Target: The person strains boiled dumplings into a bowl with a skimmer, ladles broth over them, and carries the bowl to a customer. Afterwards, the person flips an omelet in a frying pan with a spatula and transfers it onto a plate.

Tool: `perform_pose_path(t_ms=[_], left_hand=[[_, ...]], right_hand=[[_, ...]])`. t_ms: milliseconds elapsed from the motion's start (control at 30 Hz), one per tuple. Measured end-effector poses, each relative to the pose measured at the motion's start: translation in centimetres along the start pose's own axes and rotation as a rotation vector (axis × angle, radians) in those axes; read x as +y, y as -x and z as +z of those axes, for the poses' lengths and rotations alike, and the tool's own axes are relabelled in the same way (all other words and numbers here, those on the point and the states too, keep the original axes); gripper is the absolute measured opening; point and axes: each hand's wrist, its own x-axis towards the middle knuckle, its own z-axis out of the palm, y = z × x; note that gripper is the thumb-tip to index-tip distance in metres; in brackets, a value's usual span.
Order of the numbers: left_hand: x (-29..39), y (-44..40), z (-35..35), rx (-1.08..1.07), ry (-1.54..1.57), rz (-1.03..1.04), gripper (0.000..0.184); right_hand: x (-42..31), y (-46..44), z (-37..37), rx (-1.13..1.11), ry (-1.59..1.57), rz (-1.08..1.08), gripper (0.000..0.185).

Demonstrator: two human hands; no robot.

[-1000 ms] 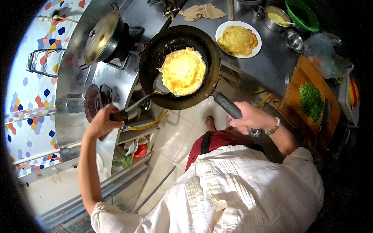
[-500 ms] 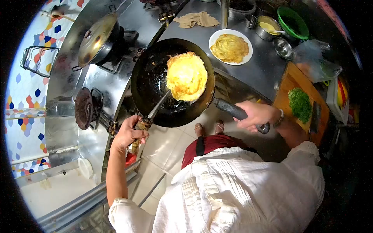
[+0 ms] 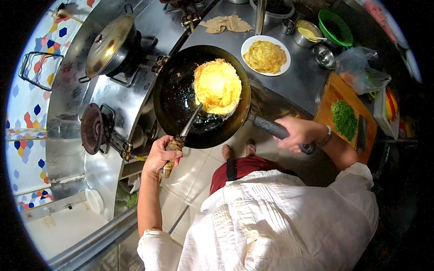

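Note:
A dark round frying pan (image 3: 174, 97) is held up above the floor beside the stove counter. In its right half lies a yellow omelette (image 3: 218, 86) with browned edges. My right hand (image 3: 294, 132) is wrapped round the pan's black handle (image 3: 270, 126). My left hand (image 3: 162, 156) is closed on the worn handle of a metal spatula (image 3: 189, 123). The spatula reaches over the pan's near rim, and its tip meets the omelette's lower left edge; whether it is under the egg I cannot tell. Behind the pan, a white plate (image 3: 286, 67) bears another omelette (image 3: 265, 56).
A lidded pot (image 3: 110, 43) stands on a burner at the left, with a bare burner (image 3: 92, 128) nearer. On the right, a cutting board (image 3: 326, 106) holds chopped greens (image 3: 344, 119) and a knife (image 3: 361, 131). A green basket (image 3: 335, 27) and cloth (image 3: 226, 24) lie farther back.
My left hand has shifted right, and the spatula's tip sits slightly farther right at the omelette's lower edge. My right hand keeps its hold on the pan handle. The view has turned slightly.

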Motion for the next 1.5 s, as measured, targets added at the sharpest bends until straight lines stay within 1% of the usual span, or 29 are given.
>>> perform_pose_path(t_ms=[67, 100, 200, 400, 467, 533, 600, 633, 833, 967, 1033, 1200, 1333, 1400, 1467, 1500], left_hand=[[-0.1, 0.1, 0.2, 0.016, -0.069, 0.04, 0.029], [0.3, 0.4, 0.5, 0.062, -0.092, 0.041, 0.027], [0.4, 1.2, -0.4, 0.095, -0.113, 0.057, 0.026], [3.1, 3.8, -0.6, 0.175, -0.129, 0.131, 0.029], [4.4, 4.8, -0.8, 0.222, -0.221, 0.153, 0.029], [5.7, 5.9, -1.1, 0.239, -0.213, 0.175, 0.03], [6.9, 6.7, -1.3, 0.241, -0.232, 0.232, 0.031], [7.4, 7.1, -1.5, 0.242, -0.248, 0.223, 0.031], [8.1, 7.2, -2.5, 0.177, -0.317, 0.249, 0.03], [8.5, 6.4, -2.7, 0.157, -0.372, 0.207, 0.028], [9.0, 6.0, -2.7, 0.141, -0.379, 0.125, 0.028], [10.4, 5.0, -2.8, 0.089, -0.446, 0.115, 0.026], [12.0, 4.8, -2.4, 0.058, -0.477, 0.113, 0.026], [12.9, 4.5, -2.0, 0.06, -0.519, 0.099, 0.026], [13.9, 4.2, -1.6, 0.046, -0.54, 0.144, 0.027], [14.4, 4.2, -1.0, 0.092, -0.548, 0.139, 0.029]], right_hand=[[-0.1, -0.1, 0.4, 0.023, 0.024, 0.008, 0.022], [-0.2, -0.1, 0.6, 0.028, 0.023, 0.005, 0.022], [-0.3, -0.3, 1.5, 0.053, -0.042, 0.015, 0.022], [0.4, -1.5, 3.3, 0.073, -0.115, -0.076, 0.018], [0.7, -2.1, 4.0, 0.06, -0.154, -0.152, 0.02], [0.8, -2.6, 5.0, 0.086, -0.201, -0.179, 0.019], [1.2, -3.2, 5.6, 0.122, -0.299, -0.21, 0.017], [1.3, -3.5, 6.0, 0.149, -0.315, -0.229, 0.015], [2.1, -4.5, 7.3, 0.198, -0.332, -0.296, 0.014], [1.9, -4.4, 8.1, 0.248, -0.336, -0.331, 0.015], [2.2, -4.6, 8.2, 0.25, -0.349, -0.339, 0.016], [3.3, -5.4, 8.9, 0.286, -0.408, -0.35, 0.016], [4.0, -5.8, 9.3, 0.259, -0.466, -0.378, 0.019], [4.5, -5.9, 9.2, 0.263, -0.478, -0.386, 0.02], [5.0, -5.9, 9.4, 0.285, -0.486, -0.416, 0.02], [5.2, -5.7, 9.5, 0.296, -0.494, -0.422, 0.02]])
